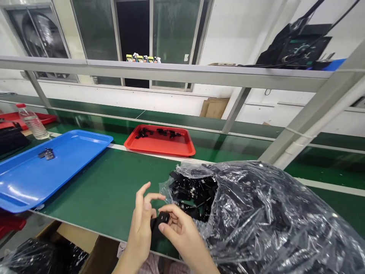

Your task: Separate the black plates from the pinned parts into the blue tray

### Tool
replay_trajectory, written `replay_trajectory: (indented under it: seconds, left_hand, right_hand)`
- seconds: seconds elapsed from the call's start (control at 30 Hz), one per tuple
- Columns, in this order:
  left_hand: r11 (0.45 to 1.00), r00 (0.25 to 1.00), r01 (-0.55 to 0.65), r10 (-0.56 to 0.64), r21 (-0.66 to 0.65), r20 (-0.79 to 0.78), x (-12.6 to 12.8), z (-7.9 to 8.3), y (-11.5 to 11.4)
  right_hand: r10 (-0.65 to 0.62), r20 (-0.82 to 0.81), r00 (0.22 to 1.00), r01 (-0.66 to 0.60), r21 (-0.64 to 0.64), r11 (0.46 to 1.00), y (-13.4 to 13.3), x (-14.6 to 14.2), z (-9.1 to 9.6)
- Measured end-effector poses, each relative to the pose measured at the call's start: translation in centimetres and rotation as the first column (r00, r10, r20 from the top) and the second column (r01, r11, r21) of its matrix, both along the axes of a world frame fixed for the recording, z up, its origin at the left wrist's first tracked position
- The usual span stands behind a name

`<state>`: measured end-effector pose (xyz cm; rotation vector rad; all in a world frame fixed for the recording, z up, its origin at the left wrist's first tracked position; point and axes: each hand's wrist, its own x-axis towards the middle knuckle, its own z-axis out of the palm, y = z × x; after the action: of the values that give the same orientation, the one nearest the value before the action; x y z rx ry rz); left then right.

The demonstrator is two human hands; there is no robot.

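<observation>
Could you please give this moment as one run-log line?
left hand: at small black plastic piece | right hand: pinching it | clear plastic bag: open, black parts inside

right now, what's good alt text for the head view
The right hand pinches a small black part beside the left hand, above a green workbench. An open plastic bag of black pieces lies at right, a red tray behind, a blue tray at left.

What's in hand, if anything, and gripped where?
A small black part, held at its edges by the right hand; whether the left hand grips it is unclear.
</observation>
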<state>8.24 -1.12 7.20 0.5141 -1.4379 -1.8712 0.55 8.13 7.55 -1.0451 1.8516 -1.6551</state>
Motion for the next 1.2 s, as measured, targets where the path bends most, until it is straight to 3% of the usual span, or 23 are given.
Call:
replay_trajectory:
  seconds: [0.13, 0.2, 0.3, 0.37, 0.6, 0.7, 0.8, 0.93, 1.03, 1.2]
  left_hand:
    - [0.997, 0.997, 0.080, -0.080, -0.005, -0.010, 0.3, 0.0, -0.6]
    - [0.981, 0.980, 0.196, -0.195, -0.019, 0.026, 0.4, 0.6, -1.2]
    - [0.891, 0.888, 0.454, -0.452, -0.013, 0.088, 0.9, 2.0, -2.0]
    - [0.830, 0.826, 0.558, -0.555, -0.011, 0.098, 1.4, 3.2, -2.2]
    - [0.733, 0.735, 0.677, -0.678, -0.061, 0.020, 1.7, 6.0, -2.3]
    - [0.752, 0.754, 0.654, -0.657, -0.082, -0.007, 0.4, 6.9, -2.8]
    - [0.792, 0.798, 0.592, -0.602, -0.146, -0.031, -1.3, 8.7, -3.7]
    - [0.853, 0.879, 0.431, -0.471, -0.294, -0.077, -3.0, 12.1, -4.5]
    - [0.868, 0.912, 0.317, -0.389, -0.381, -0.128, -4.0, 14.2, -4.9]
    - [0.898, 0.943, 0.086, -0.213, -0.432, -0.254, -6.4, 15.8, -6.8]
  right_hand:
    - [-0.021, 0.079, 0.997, 0.032, -0.135, 0.990, 0.2, 1.0, -0.2]
    - [-0.049, 0.062, 0.997, 0.060, -0.196, 0.979, 0.6, 1.0, 0.5]
    - [-0.108, -0.011, 0.994, 0.100, -0.272, 0.957, 1.5, 0.8, 2.4]
    - [-0.143, -0.078, 0.987, 0.114, -0.301, 0.947, 2.0, 0.7, 3.7]
    - [-0.295, -0.229, 0.928, 0.194, -0.381, 0.904, 2.1, 0.2, 5.2]
    - [-0.322, -0.277, 0.905, 0.197, -0.399, 0.896, 1.5, -0.7, 6.2]
    - [-0.326, -0.314, 0.892, 0.168, -0.438, 0.883, 0.5, -1.8, 8.2]
    - [-0.365, -0.343, 0.866, 0.147, -0.522, 0.840, -0.8, -3.0, 11.6]
    - [-0.400, -0.324, 0.857, 0.148, -0.589, 0.794, -1.8, -4.1, 13.7]
    - [-0.316, -0.310, 0.897, 0.058, -0.626, 0.778, -3.8, -7.1, 16.2]
